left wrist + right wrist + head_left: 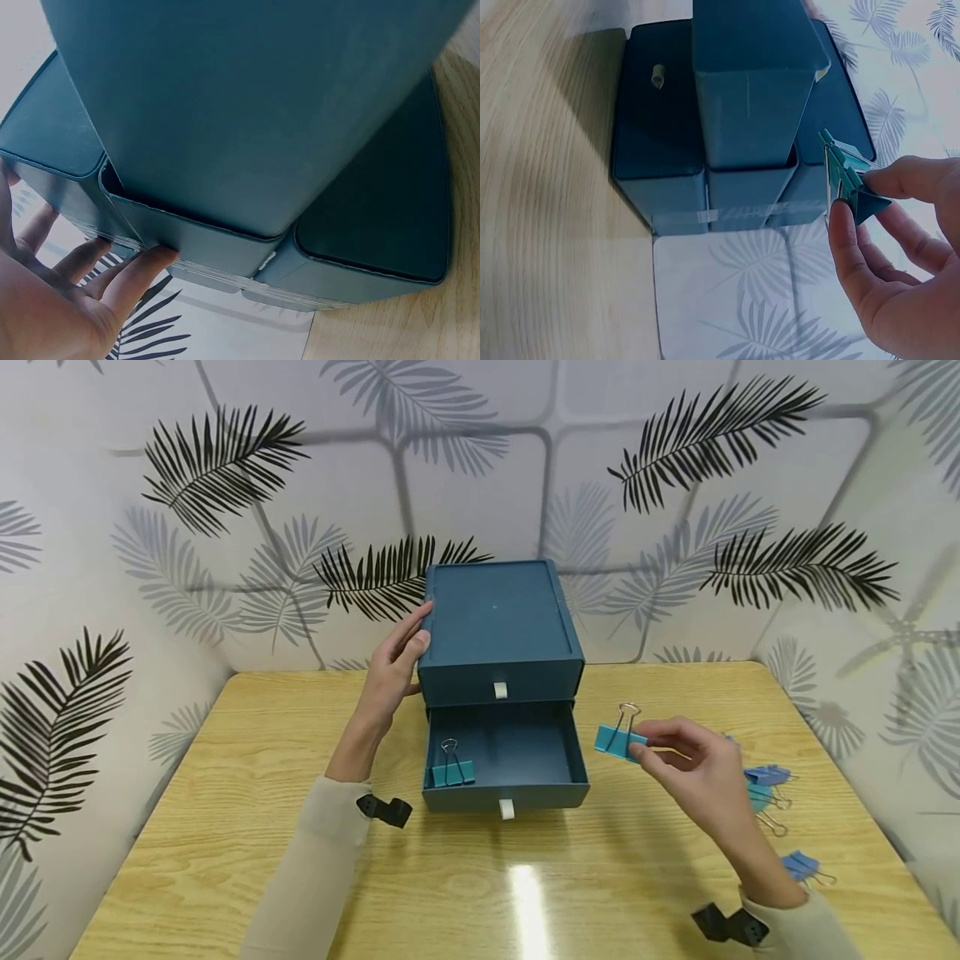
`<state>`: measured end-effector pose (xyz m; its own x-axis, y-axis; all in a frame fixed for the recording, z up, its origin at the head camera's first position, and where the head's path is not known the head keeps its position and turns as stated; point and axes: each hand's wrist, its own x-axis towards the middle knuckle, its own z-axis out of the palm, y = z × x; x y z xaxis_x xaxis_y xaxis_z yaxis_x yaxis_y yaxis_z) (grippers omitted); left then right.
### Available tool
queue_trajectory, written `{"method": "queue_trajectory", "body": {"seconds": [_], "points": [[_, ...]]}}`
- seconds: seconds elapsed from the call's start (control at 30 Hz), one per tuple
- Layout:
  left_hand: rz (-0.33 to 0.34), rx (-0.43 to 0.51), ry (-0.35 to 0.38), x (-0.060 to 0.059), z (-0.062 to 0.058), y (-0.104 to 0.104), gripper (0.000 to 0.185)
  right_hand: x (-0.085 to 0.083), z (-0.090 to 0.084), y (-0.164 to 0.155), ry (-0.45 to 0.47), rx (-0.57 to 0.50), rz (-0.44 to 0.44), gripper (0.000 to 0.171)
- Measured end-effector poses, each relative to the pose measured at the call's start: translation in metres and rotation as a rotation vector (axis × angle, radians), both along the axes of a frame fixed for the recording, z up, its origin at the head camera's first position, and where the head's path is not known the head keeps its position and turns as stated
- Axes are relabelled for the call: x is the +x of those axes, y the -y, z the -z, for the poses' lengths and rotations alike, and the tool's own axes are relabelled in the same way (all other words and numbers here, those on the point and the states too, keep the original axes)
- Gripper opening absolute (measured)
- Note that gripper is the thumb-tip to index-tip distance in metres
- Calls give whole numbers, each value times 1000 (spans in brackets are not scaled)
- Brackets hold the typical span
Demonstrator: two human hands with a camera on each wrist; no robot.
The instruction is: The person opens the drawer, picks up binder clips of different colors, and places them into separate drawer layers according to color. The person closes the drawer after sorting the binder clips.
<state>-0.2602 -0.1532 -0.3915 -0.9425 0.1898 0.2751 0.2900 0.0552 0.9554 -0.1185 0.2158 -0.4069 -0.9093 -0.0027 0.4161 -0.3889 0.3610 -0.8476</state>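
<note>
A dark blue drawer cabinet (498,610) stands at the back of the table, its middle drawer (465,798) pulled out. In that drawer's front left corner lies a teal binder clip (454,773). My left hand (390,681) rests against the cabinet's left side, thumb near the top edge; the left wrist view shows its fingertips (161,255) touching the side wall. Right of the drawer, my right hand (701,768) pinches a second teal binder clip (611,740) between thumb and fingers, raised over the table. Its wire handles point up in the head view.
Several blue and teal binder clips (801,863) lie on the wooden table (247,810) at the right, partly behind my right forearm. Small pale pull tabs (507,809) stick out from the drawer fronts. A leaf-patterned wall covering (480,485) stands behind the table.
</note>
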Motion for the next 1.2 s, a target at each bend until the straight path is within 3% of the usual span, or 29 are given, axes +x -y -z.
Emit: {"method": "queue_trajectory", "body": {"seconds": [0.77, 1.2], "points": [[-13, -6, 5, 0, 1, -1, 50, -5, -4, 36, -6, -68, -155, 18], [-4, -7, 1, 0, -1, 0, 50, -12, -7, 58, 13, 17, -162, 15]]}}
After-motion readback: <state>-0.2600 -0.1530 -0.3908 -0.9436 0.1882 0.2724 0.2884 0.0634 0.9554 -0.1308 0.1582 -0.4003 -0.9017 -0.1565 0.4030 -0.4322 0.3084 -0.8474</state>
